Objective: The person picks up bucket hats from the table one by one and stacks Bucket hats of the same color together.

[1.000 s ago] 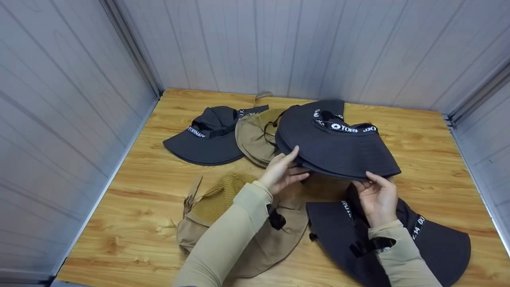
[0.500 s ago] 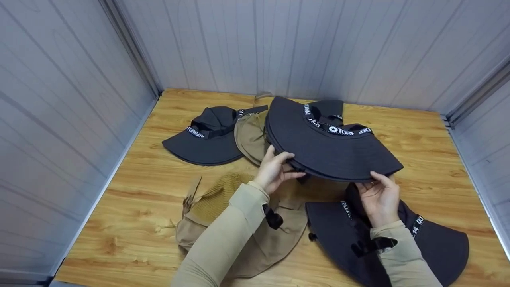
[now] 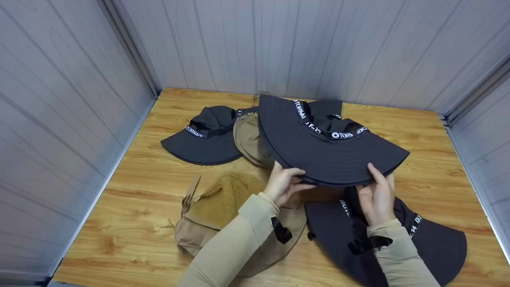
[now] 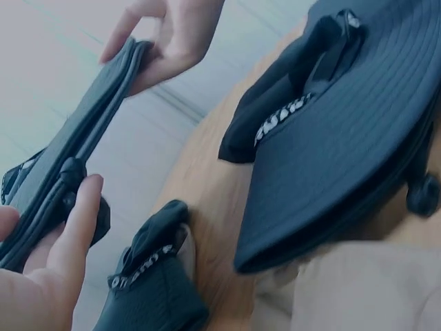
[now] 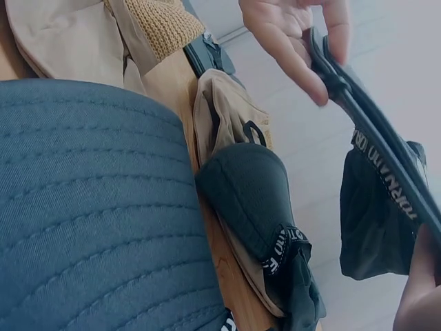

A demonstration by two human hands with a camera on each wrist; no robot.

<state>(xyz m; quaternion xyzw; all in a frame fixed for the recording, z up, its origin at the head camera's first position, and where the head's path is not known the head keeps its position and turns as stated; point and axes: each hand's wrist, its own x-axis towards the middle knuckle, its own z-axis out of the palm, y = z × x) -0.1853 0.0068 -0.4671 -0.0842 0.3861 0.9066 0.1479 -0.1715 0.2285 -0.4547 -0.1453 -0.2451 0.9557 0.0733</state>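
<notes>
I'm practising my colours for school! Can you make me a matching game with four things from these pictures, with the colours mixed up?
Things:
1. Held hat
2. Knitted hat top
3. Left sleeve
4. Back wall

Colours:
A. Pale beige
B. Dark, with white lettering on its band
C. Light grey, with darker lines
D. Mustard yellow

Right pairs: 1-B, 2-D, 3-A, 4-C.
</notes>
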